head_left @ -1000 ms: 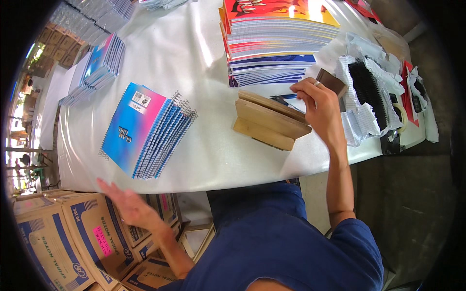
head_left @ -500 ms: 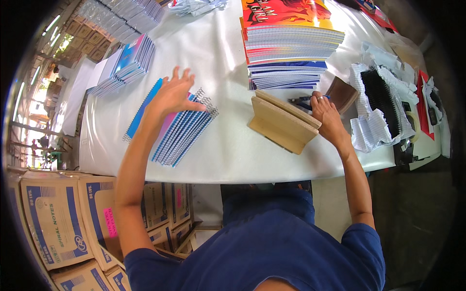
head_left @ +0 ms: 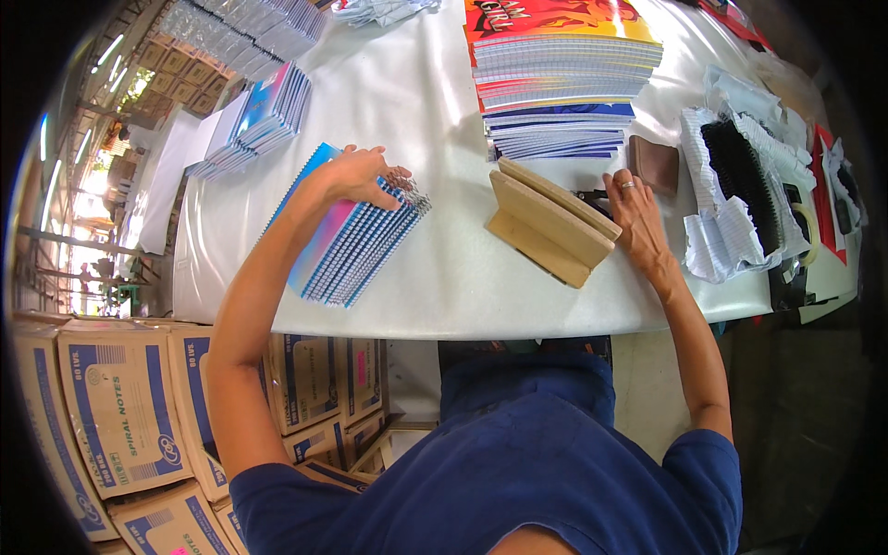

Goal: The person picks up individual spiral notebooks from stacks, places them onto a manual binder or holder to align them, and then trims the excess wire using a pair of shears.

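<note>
There are two hands (head_left: 359, 176) (head_left: 638, 220), one tan stand (head_left: 546, 217), one brown block (head_left: 655, 165), one red-topped stack (head_left: 569, 79).

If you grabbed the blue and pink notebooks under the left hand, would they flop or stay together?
The notebooks might slide apart, since they're fanned out and I see no band around them. Each looks thin, so one alone would probably flop a little. The wire coils poking out at one end could snag on each other.

Blown-out light and slim white tube lamps (head_left: 109, 49) glare at left; the glossy white table (head_left: 449, 268) shines, its front edge bowed by fisheye distortion; the right is dim.
</note>
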Tool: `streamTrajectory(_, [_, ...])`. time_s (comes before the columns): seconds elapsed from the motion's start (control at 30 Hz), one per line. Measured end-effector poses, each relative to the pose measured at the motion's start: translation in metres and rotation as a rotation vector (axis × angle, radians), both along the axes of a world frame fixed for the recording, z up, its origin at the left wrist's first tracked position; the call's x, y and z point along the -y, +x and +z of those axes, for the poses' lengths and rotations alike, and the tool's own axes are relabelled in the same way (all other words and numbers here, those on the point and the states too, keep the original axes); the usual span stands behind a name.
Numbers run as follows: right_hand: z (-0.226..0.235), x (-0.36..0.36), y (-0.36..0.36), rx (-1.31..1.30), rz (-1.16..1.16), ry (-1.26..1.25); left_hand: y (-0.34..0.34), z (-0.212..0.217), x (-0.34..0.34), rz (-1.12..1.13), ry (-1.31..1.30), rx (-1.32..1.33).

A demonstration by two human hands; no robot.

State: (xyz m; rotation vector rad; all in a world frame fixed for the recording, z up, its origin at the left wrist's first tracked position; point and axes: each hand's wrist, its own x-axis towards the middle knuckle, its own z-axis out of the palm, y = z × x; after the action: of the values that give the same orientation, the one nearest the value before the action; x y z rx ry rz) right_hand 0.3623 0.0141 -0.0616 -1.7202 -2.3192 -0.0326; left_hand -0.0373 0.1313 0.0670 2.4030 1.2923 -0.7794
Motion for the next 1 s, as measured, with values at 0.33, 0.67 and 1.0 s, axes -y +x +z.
streamTrajectory(0.33, [-0.022, 0.018, -0.001, 0.024, 0.028, 0.249, -0.017, -0.01, -0.002, -0.015, 0.055, 0.002])
streamTrajectory(0.67, [-0.001, 0.032, 0.005, 0.063, 0.057, 0.107, -0.009, -0.002, -0.003, 0.014, -0.034, -0.113])
streamTrajectory(1.0, [0.015, 0.057, 0.007, 0.259, 0.019, 0.051, 0.0, 0.008, 0.004, 0.082, -0.077, -0.163])
